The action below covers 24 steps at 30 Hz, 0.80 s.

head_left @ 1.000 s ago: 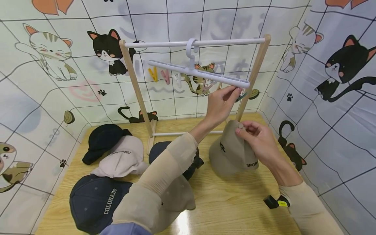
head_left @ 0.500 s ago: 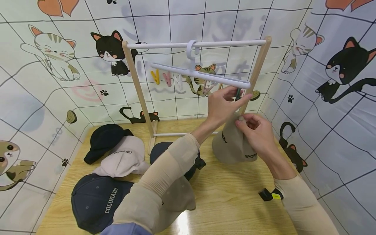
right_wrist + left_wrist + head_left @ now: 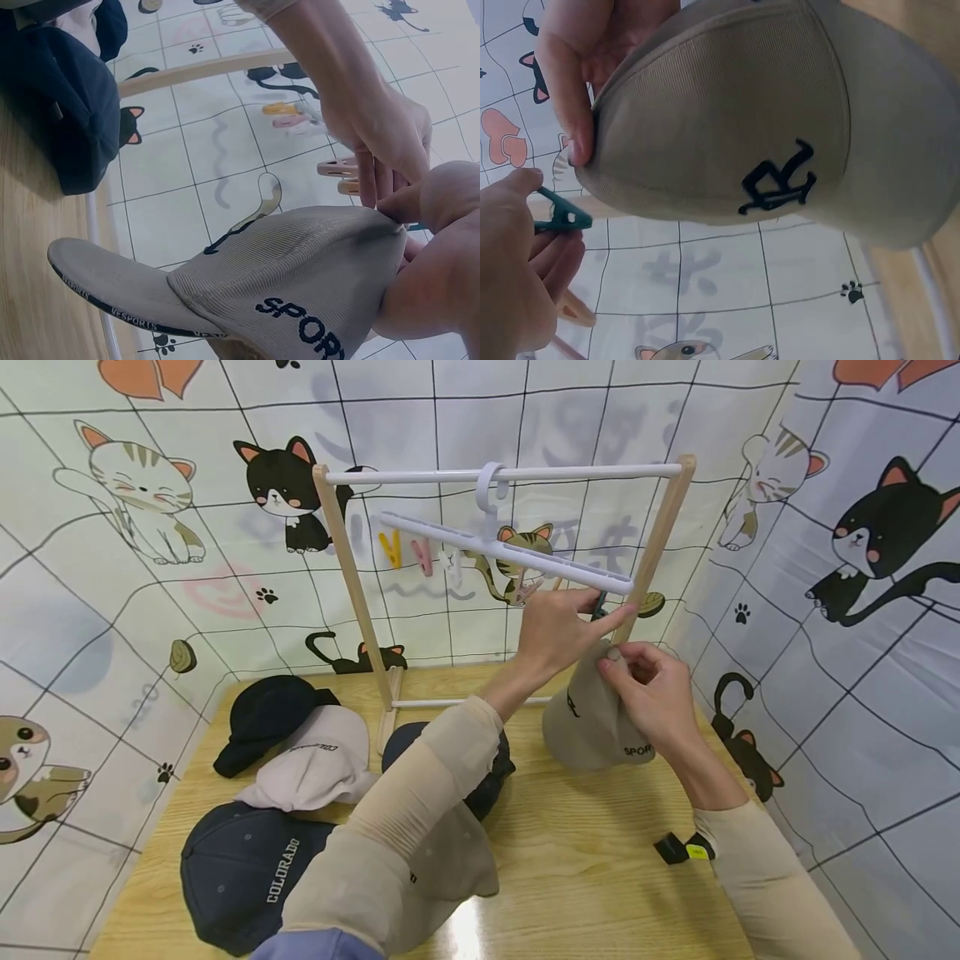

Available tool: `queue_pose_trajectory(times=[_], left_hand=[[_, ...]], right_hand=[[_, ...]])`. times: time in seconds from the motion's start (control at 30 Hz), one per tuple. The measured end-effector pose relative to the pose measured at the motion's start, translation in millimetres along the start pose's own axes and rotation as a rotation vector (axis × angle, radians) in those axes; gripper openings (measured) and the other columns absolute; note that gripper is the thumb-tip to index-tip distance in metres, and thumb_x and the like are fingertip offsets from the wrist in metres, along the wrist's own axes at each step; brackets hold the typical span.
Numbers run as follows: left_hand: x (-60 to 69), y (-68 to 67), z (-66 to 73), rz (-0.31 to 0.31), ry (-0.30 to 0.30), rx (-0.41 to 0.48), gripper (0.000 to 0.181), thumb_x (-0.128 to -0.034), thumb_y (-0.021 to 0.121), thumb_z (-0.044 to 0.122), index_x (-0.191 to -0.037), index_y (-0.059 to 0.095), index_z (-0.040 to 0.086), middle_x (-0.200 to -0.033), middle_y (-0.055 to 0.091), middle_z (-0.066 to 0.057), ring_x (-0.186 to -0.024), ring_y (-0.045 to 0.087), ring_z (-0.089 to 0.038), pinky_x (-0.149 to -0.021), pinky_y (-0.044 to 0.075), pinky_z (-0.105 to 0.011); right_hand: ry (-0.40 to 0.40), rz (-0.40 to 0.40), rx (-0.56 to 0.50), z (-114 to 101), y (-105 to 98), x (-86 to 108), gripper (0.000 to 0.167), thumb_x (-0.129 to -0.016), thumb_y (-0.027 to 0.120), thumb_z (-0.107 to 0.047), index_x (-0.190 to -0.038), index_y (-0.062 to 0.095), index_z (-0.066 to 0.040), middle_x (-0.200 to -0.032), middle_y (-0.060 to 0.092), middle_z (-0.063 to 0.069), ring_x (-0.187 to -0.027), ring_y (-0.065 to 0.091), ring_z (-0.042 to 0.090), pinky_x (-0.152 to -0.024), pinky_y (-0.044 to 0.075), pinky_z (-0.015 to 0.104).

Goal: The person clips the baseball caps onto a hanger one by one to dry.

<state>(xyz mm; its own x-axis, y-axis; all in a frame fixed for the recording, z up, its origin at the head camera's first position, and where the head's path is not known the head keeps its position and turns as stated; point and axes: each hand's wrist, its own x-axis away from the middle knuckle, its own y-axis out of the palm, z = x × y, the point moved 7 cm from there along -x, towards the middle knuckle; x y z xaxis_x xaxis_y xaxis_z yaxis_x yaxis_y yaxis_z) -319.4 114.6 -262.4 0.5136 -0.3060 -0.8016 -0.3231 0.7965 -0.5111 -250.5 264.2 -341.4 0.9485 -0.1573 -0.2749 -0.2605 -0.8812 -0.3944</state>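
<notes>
A beige cap (image 3: 592,718) with dark lettering hangs crown-up from my right hand (image 3: 660,693), which pinches the top of its crown. Just above, my left hand (image 3: 558,631) pinches a dark green clip (image 3: 562,214) between thumb and fingers, beneath the low right end of a white hanger (image 3: 510,552). In the left wrist view the clip's tip points toward the pinched crown (image 3: 592,161), with a gap between them. The right wrist view shows the cap's brim (image 3: 120,289) pointing left; the clip is mostly hidden there.
The tilted hanger hangs on the white bar (image 3: 585,471) of a wooden rack. Yellow (image 3: 391,549), pink (image 3: 422,557) and white clips hang behind it. Several caps lie at left, including a black one (image 3: 270,718) and a navy one (image 3: 247,877). My left forearm crosses over others.
The beige cap and my right hand have risen toward the hanger's right end. My left hand has shifted slightly, and the green clip has turned from slanted to more upright.
</notes>
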Motion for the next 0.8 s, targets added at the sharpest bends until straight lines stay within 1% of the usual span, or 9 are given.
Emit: queue_pose_trajectory(times=[0.03, 0.1, 0.2, 0.27, 0.43, 0.5, 0.63, 0.73, 0.8], left_hand=[[-0.6, -0.5, 1.1, -0.005, 0.025, -0.044, 0.049, -0.0963, 0.091, 0.048, -0.068, 0.064, 0.017, -0.063, 0.07, 0.004, -0.055, 0.049, -0.007, -0.057, 0.023, -0.014], [-1.7, -0.9, 2.4, -0.026, 0.058, -0.102, 0.051, -0.0978, 0.089, 0.05, -0.068, 0.062, 0.018, -0.059, 0.057, 0.005, -0.057, 0.033, -0.008, -0.057, 0.016, -0.017], [-3.5, -1.8, 3.3, -0.056, 0.076, -0.151, 0.058, -0.0989, 0.087, 0.051, -0.066, 0.053, 0.018, -0.058, 0.043, 0.007, -0.058, 0.026, -0.007, -0.057, 0.014, -0.018], [-5.5, -2.9, 3.7, -0.075, 0.079, -0.163, 0.06, -0.0991, 0.087, 0.051, -0.066, 0.049, 0.019, -0.059, 0.039, 0.007, -0.058, 0.026, -0.008, -0.056, 0.014, -0.019], [-12.2, -7.4, 4.4, -0.107, 0.068, -0.184, 0.055, -0.0994, 0.087, 0.049, -0.068, 0.054, 0.019, -0.061, 0.052, 0.006, -0.056, 0.032, -0.008, -0.054, 0.018, -0.02], [-14.6, -9.0, 4.5, -0.12, 0.052, -0.179, 0.056, -0.1005, 0.086, 0.048, -0.066, 0.052, 0.019, -0.061, 0.053, 0.006, -0.057, 0.033, -0.008, -0.053, 0.019, -0.02], [-17.7, -10.3, 4.0, -0.14, 0.014, -0.164, 0.064, -0.1023, 0.084, 0.046, -0.062, 0.042, 0.02, -0.059, 0.04, 0.007, -0.058, 0.028, -0.008, -0.053, 0.017, -0.02], [-18.2, -11.4, 4.3, -0.144, -0.002, -0.16, 0.065, -0.1028, 0.083, 0.044, -0.06, 0.04, 0.021, -0.059, 0.035, 0.008, -0.059, 0.027, -0.008, -0.053, 0.016, -0.02], [-18.0, -11.8, 4.4, -0.148, -0.011, -0.154, 0.065, -0.1033, 0.083, 0.043, -0.059, 0.04, 0.021, -0.058, 0.033, 0.009, -0.059, 0.026, -0.008, -0.053, 0.015, -0.019]], right_hand=[[-0.002, 0.003, 0.0, 0, 0, -0.5, 0.041, -0.109, 0.077, -0.036, -0.131, 0.075, -0.002, -0.106, 0.074, -0.014, -0.096, 0.071, 0.003, -0.083, 0.056, 0.012], [-0.003, 0.007, -0.001, 1, 1, -1.8, 0.04, -0.109, 0.077, -0.036, -0.13, 0.076, -0.002, -0.106, 0.074, -0.014, -0.097, 0.072, 0.002, -0.084, 0.056, 0.012], [-0.008, 0.015, -0.002, 1, 2, -3.7, 0.04, -0.109, 0.078, -0.035, -0.129, 0.076, -0.001, -0.106, 0.074, -0.014, -0.095, 0.072, 0.002, -0.083, 0.056, 0.012], [-0.013, 0.02, 0.002, 0, 3, -5.1, 0.039, -0.108, 0.079, -0.034, -0.128, 0.077, -0.001, -0.104, 0.074, -0.013, -0.093, 0.071, 0.002, -0.081, 0.056, 0.013], [-0.018, 0.022, 0.029, -1, 5, -7.2, 0.038, -0.107, 0.08, -0.035, -0.125, 0.077, -0.001, -0.104, 0.075, -0.008, -0.09, 0.07, 0.003, -0.078, 0.055, 0.014], [-0.018, 0.02, 0.037, -2, 6, -7.7, 0.039, -0.106, 0.08, -0.036, -0.124, 0.077, -0.001, -0.105, 0.076, -0.006, -0.091, 0.071, 0.002, -0.078, 0.055, 0.013], [-0.033, 0.022, 0.037, -6, 8, -8.3, 0.038, -0.105, 0.082, -0.035, -0.121, 0.077, 0.0, -0.103, 0.076, -0.01, -0.09, 0.072, 0.0, -0.078, 0.056, 0.013], [-0.053, 0.034, 0.033, -9, 9, -8.8, 0.036, -0.104, 0.083, -0.033, -0.118, 0.077, 0.0, -0.099, 0.076, -0.014, -0.088, 0.073, -0.002, -0.076, 0.056, 0.013], [-0.067, 0.042, 0.034, -10, 10, -9.2, 0.034, -0.103, 0.084, -0.03, -0.117, 0.078, 0.001, -0.099, 0.078, -0.011, -0.086, 0.072, -0.003, -0.075, 0.056, 0.013]])
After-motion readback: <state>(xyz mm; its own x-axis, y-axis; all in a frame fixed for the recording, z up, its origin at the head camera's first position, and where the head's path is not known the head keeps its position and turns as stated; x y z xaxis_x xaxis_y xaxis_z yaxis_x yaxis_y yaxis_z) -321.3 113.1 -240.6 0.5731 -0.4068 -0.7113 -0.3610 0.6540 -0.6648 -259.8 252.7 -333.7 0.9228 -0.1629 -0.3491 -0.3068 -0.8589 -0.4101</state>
